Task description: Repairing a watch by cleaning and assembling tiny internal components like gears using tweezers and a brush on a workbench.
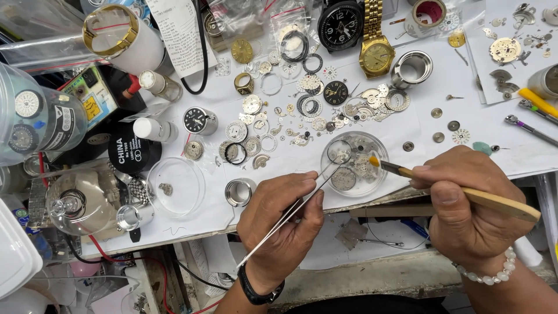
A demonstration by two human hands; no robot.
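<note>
holding a thin metal ring (pixel 339 151) in the tips of long steel tweezers (pixel 296 204), over the far-left rim of a small clear dish (pixel 354 163) near the front edge of the white bench sheet (pixel 465 93). pinching the tweezers shut with left hand (pixel 283 224), fingers curled tight. gripping a wooden-handled brush (pixel 459 192) in right hand (pixel 462 206), closed around the handle, orange tip touching parts inside the dish. lying beyond: scattered gears and dials, gold wristwatch (pixel 375 43), black-faced watch (pixel 340 24), steel case ring (pixel 240 192) beside left hand.

Brush (pixel 459 189) handle end hidden in right hand (pixel 465 215); tiny parts (pixel 302 116) indistinct.
</note>
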